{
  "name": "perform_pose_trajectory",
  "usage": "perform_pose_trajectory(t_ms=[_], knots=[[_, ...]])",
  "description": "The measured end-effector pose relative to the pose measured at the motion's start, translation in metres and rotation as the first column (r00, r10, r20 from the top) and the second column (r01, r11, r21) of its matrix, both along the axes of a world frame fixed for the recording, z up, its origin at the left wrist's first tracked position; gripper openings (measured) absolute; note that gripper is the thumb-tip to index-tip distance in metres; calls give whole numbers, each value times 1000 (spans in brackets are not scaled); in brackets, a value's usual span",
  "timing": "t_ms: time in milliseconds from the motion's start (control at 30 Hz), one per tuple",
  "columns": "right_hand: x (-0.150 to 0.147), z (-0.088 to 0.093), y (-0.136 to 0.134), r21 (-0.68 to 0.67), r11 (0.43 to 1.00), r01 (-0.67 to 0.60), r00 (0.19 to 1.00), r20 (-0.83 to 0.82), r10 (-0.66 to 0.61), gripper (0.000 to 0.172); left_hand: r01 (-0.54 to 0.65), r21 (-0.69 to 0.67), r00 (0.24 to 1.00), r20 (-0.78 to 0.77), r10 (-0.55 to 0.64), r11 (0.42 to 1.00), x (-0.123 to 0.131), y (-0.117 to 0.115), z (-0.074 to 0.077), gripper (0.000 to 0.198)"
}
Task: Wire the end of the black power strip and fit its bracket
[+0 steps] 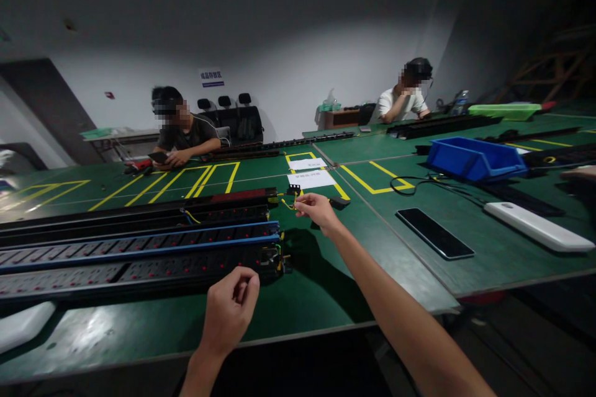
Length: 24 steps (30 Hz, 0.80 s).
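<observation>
My right hand (316, 209) reaches over the ends of the strips, fingertips pinched on a thin yellow wire (287, 203). A small black block (293, 188) with light spots is just beyond those fingertips; whether the wire joins it, I cannot tell. My left hand (233, 305) is curled into a loose fist in front of the nearest strip, with nothing visible in it. Long black socket strips (186, 265) lie side by side to the left, red dots along them and wires at their right ends. One strip has blue edges (242, 237).
On the green table (335, 304) to the right are a phone (435, 233), a white oblong case (535, 226), black cable and a blue bin (475, 158). Paper labels (311, 178) and yellow tape lines lie ahead. Two people sit across the table.
</observation>
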State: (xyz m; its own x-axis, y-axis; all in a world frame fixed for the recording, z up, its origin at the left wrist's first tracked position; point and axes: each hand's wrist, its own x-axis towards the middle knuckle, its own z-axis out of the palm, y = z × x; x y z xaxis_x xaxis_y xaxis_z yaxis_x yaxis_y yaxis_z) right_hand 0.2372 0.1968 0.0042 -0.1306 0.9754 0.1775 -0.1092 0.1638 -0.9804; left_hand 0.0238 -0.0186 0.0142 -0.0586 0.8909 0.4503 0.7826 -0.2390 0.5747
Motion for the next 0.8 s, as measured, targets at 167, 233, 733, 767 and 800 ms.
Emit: perform_pose_trajectory(t_ms=[167,233,733,767,800], knots=[[-7,3,-6,-41,999,-29,999,-30,28,27,37,-13,972,234,-33,999,14,38,41,26],[-6,4,-8,-58,997,-45,998,-47,42,29,121,-55,925,369,-92,991,20,68,55,26],[-10,18,-20,32,996,-80,984,-155,84,31,443,-221,841,438,-318,869,42,177,37,22],[-11,18,-21,49,994,-95,985,-142,101,30,450,-200,839,429,-335,870,41,177,35,24],[-11,19,-22,63,993,-101,986,-130,109,29,455,-176,836,421,-351,873,40,178,34,27]])
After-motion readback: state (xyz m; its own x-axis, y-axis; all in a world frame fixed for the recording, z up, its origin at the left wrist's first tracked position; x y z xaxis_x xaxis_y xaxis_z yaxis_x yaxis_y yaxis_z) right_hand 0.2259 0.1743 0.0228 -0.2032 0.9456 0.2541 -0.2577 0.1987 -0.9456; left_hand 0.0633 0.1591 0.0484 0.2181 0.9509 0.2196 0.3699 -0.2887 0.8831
